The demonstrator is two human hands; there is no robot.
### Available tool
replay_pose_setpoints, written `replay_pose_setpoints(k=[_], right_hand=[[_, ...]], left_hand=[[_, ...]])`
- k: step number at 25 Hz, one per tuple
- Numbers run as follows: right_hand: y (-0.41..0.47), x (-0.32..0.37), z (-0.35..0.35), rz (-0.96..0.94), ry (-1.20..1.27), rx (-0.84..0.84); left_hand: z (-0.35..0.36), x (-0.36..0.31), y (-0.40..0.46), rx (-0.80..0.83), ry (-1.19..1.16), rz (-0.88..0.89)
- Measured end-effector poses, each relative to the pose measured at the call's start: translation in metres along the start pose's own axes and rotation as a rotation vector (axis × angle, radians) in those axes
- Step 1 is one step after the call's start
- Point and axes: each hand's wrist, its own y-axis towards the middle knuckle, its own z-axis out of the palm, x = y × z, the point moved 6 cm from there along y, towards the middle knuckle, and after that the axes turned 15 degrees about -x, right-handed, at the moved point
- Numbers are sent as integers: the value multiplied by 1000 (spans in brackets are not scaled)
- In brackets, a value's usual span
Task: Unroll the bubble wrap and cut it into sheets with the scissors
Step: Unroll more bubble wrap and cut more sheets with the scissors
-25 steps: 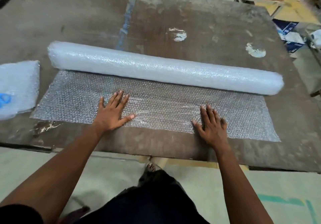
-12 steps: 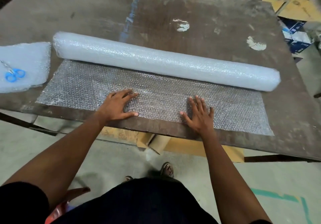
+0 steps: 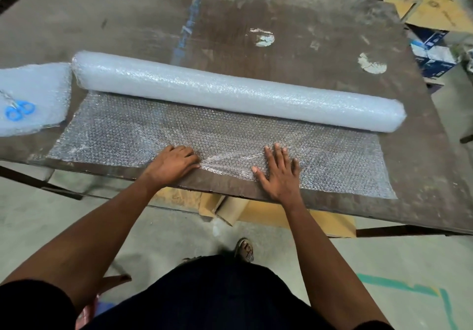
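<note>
Head view, read left to right: at the far left edge of the worn, stained brown table [image 3: 294,9] lies a pale, folded piece of bubble wrap [image 3: 33,99] with a pair of blue-handled scissors [image 3: 18,108] resting on top of it, untouched and well apart from both hands. Beside it begins the long white cylindrical roll of bubble wrap [image 3: 238,91], lying across the table from left to right, with a translucent unrolled length of bubble wrap [image 3: 122,135] spread flat from under the roll to the near table edge. The left hand [image 3: 172,163] rests on this length near the front edge, its fingers [image 3: 188,154] curled downward against the film; whether they pinch it or only press cannot be told. The right hand [image 3: 280,173] lies flat beside it, fingers [image 3: 277,154] straight and spread, pressing the film and grasping nothing. Between the hands the film shows stretch creases. Judgement: the material is light, soft, limp and somewhat slippery on the table, liable to crease and skew; the roll should turn easily. It is best taken by the free front edge, or held down with flat palms while cutting. The surface is dimpled and glossy. At the far right stand cardboard sheets [image 3: 445,9] and printed boxes [image 3: 432,53].
</note>
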Motion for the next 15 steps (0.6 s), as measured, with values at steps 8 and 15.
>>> replay_pose_setpoints(k=[8, 15], right_hand=[[-10, 1, -8, 43, 40, -17], [-19, 4, 0, 118, 24, -22]], left_hand=[[4, -10, -17, 33, -117, -56], [20, 25, -18, 58, -88, -493]])
